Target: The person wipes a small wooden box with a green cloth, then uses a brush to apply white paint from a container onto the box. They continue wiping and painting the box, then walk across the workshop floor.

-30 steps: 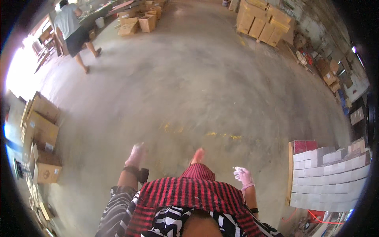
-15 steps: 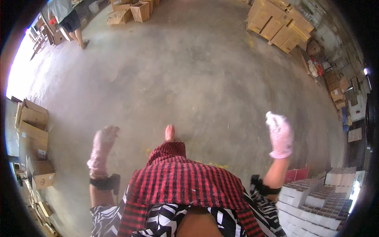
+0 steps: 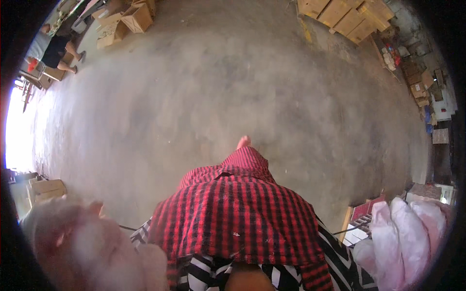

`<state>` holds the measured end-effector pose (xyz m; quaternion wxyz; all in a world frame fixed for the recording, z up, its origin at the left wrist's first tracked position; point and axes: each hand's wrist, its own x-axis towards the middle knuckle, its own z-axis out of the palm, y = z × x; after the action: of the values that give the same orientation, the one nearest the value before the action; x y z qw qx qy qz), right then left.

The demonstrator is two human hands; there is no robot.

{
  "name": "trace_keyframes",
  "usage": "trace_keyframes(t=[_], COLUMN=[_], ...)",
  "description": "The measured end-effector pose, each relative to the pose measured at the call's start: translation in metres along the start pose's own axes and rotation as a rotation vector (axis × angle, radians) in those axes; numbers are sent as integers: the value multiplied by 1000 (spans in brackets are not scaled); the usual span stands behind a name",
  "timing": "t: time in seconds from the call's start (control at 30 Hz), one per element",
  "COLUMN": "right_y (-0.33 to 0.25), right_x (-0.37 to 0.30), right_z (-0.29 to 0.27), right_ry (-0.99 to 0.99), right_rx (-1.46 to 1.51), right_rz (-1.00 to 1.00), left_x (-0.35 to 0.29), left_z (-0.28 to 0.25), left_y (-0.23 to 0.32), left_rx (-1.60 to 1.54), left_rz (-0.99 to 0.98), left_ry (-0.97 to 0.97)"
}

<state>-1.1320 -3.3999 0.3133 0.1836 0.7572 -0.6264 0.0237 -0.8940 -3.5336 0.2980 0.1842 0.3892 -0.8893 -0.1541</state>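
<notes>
Both my hands wear thin white-and-pink gloves and are raised close to the camera at the lower corners. My left hand is large and smeared, so how its fingers lie cannot be made out. My right hand shows its fingers side by side, slightly bent with gaps between them, and nothing visible in them. A red-and-black checked apron covers my front over black-and-white patterned clothing. One bare foot shows beyond its hem on the concrete floor.
At the far left another person bends beside cardboard boxes. Stacked cartons stand at the far right, with clutter along the right wall. A carton is behind my left hand; a red panel is near my right.
Both hands have come from out at my sides to close by the camera. The view has shifted, with the foot now farther right. The other person has moved and bends over.
</notes>
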Motion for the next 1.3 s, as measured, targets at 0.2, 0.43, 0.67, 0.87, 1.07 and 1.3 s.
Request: trace_keyframes(t=[0.2,0.43,0.67,0.87,1.07,1.3], right_y=[125,264,363,460,564,677], right_x=[92,241,380,501,610,714], right_z=[74,161,244,301,337,423], right_ry=[26,55,56,49,37,66], right_rx=[68,233,330,354,371,391], right_rz=[-44,-152,-158,-100,-18,36], left_x=[153,319,473,646,822,1000], left_z=[67,109,128,134,119,119], left_y=[-26,-79,-138,-186,-212,-249], left_rx=[-62,-101,-99,-106,-100,7], left_rz=[183,159,169,252,346,382], left_ry=[60,163,249,284,314,341])
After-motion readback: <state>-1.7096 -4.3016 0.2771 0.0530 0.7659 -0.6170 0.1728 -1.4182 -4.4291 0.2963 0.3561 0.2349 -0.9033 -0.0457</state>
